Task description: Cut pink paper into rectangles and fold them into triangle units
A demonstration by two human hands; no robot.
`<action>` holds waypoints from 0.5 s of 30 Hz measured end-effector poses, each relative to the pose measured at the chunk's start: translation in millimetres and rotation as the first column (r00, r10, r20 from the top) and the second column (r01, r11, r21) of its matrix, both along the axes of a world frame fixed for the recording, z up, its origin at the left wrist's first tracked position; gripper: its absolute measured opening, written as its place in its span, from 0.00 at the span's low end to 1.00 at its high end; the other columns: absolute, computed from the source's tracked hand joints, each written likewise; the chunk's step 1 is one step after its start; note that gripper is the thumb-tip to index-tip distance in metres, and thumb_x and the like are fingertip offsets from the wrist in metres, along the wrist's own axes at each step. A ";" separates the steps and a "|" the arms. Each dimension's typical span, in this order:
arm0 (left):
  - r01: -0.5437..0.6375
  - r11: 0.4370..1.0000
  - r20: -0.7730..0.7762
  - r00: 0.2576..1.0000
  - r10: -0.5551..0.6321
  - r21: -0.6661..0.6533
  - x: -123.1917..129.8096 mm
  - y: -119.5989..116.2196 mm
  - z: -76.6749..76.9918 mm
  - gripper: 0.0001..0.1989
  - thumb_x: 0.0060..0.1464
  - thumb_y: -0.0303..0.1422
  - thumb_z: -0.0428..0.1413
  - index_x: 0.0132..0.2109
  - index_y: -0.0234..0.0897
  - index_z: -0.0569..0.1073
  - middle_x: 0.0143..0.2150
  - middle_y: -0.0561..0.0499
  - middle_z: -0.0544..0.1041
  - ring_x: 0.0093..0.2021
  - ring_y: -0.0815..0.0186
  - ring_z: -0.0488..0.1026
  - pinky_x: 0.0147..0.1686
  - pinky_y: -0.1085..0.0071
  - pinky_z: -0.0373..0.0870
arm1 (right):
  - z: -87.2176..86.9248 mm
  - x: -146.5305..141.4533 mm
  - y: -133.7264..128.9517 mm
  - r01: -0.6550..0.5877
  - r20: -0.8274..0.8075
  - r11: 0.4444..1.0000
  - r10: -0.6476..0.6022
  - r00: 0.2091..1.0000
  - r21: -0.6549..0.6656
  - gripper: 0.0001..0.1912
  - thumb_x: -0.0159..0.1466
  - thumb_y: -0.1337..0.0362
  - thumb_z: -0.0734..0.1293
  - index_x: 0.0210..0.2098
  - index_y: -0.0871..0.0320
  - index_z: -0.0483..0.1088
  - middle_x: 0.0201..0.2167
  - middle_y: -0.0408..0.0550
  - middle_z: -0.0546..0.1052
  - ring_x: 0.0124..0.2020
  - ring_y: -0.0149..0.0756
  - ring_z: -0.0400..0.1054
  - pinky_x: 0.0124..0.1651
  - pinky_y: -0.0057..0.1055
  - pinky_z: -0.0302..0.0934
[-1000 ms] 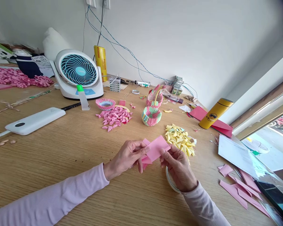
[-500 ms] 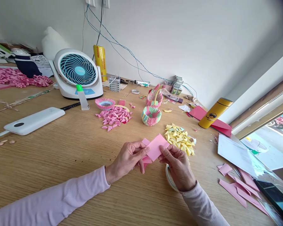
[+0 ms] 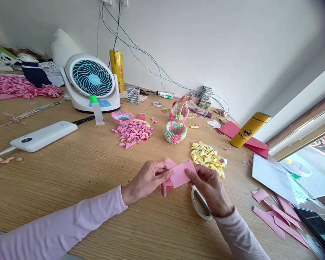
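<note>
In front of me, my left hand [image 3: 151, 180] pinches several pink paper pieces, with more pink paper [image 3: 168, 183] showing behind its thumb and fingers. The front pink paper rectangle [image 3: 182, 175] is gripped at its right edge by the thumb and fingers of my right hand [image 3: 209, 186]. A white-rimmed scissor handle [image 3: 200, 209] sticks out below my right palm; its blades are hidden, and I cannot tell whether the hand holds it. Just beyond my right hand lies a heap of yellow folded paper triangles [image 3: 207, 157].
Pink folded triangles [image 3: 132, 134] lie beside a pink paper bowl [image 3: 122, 117]. Centre back stand a multicoloured paper basket [image 3: 175, 132] and a fan [image 3: 93, 81]. A power bank [image 3: 44, 136] is left; a yellow flask [image 3: 249, 130], pink scraps [image 3: 273, 220] and a phone [image 3: 318, 229] are right.
The front pink paper has turned clockwise to lie more level between my hands. My right hand has shifted slightly right, and more of the scissor handle shows. The whole view has shifted a little.
</note>
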State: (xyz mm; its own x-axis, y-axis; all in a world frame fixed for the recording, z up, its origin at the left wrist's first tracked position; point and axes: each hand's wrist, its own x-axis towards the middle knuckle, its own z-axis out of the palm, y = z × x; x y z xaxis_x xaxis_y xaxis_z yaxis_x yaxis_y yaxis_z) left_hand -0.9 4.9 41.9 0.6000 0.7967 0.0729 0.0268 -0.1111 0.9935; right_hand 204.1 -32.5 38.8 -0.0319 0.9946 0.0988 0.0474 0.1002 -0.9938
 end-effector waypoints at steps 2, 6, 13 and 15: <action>0.034 0.999 -0.030 0.999 -0.033 0.019 -1.7 2.3 0.0 0.16 0.57 0.43 0.55 0.32 0.32 0.70 0.20 0.54 0.72 0.15 0.71 0.72 0.14 0.81 0.53 | -0.1 2.5 0.5 -0.053 0.044 0.998 0.052 0.998 0.016 0.10 0.59 0.57 0.71 0.31 0.58 0.76 0.27 0.45 0.75 0.28 0.31 0.66 0.30 0.27 0.61; 0.099 0.995 -0.062 0.993 -0.098 0.014 -3.8 5.1 1.0 0.16 0.58 0.42 0.55 0.33 0.32 0.70 0.21 0.53 0.74 0.17 0.70 0.73 0.15 0.81 0.55 | -1.8 3.9 -0.3 -0.103 0.128 0.994 0.099 0.987 0.028 0.09 0.60 0.58 0.71 0.32 0.57 0.76 0.28 0.46 0.76 0.29 0.34 0.67 0.31 0.30 0.61; 0.028 0.974 0.056 0.998 -0.016 -0.227 3.1 -1.1 2.2 0.19 0.48 0.43 0.62 0.36 0.31 0.70 0.26 0.49 0.77 0.18 0.71 0.72 0.14 0.80 0.57 | -10.6 -14.1 -4.6 0.154 -0.119 0.984 -0.143 0.983 0.091 0.08 0.59 0.58 0.72 0.30 0.56 0.74 0.27 0.44 0.75 0.29 0.35 0.66 0.34 0.32 0.61; -0.003 0.969 0.065 0.998 0.019 -0.245 3.4 -1.1 0.5 0.19 0.48 0.43 0.62 0.36 0.30 0.71 0.26 0.48 0.78 0.18 0.71 0.73 0.15 0.80 0.59 | -10.5 -16.1 -5.1 0.167 -0.142 0.982 -0.154 0.978 0.086 0.08 0.58 0.58 0.72 0.29 0.56 0.73 0.26 0.43 0.75 0.28 0.34 0.65 0.33 0.31 0.60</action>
State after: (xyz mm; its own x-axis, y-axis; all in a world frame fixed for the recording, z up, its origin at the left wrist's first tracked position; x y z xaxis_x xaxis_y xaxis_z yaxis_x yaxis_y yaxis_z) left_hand 2.5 3.9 42.4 0.5914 0.8018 -0.0858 -0.0404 0.1358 0.9899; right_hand 188.0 -37.6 28.3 0.1475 0.9711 0.1875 -0.0621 0.1982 -0.9782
